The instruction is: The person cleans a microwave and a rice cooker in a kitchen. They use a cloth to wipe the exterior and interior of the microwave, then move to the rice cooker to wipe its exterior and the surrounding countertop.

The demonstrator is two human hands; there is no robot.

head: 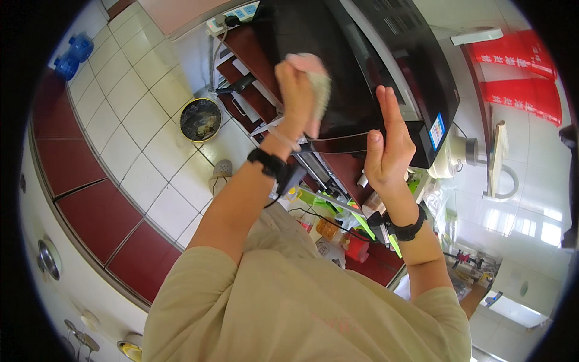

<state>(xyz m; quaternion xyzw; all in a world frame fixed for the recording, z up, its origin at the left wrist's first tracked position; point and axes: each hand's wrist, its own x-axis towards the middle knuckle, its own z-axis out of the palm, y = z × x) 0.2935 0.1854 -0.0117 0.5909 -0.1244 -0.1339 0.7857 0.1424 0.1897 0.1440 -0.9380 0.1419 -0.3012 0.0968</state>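
Note:
My left hand [291,97] grips a pink and pale green cloth [320,86], blurred, over the dark glossy front panel [312,31] of a black microwave oven [441,90]. My right hand [390,142] holds nothing. Its fingers lie together and extended, with the thumb apart, by the panel's edge near the oven's lower corner. Whether the right fingers press on the panel cannot be told. Black straps with small devices circle both wrists.
A frying pan [201,120] with food residue sits low at left, above the tiled floor [149,117]. A power strip [235,18] with a plugged cord lies behind the dark red shelf unit [246,43]. Bottles and bags [330,228] crowd the lower shelf. Red bags [520,97] hang at right.

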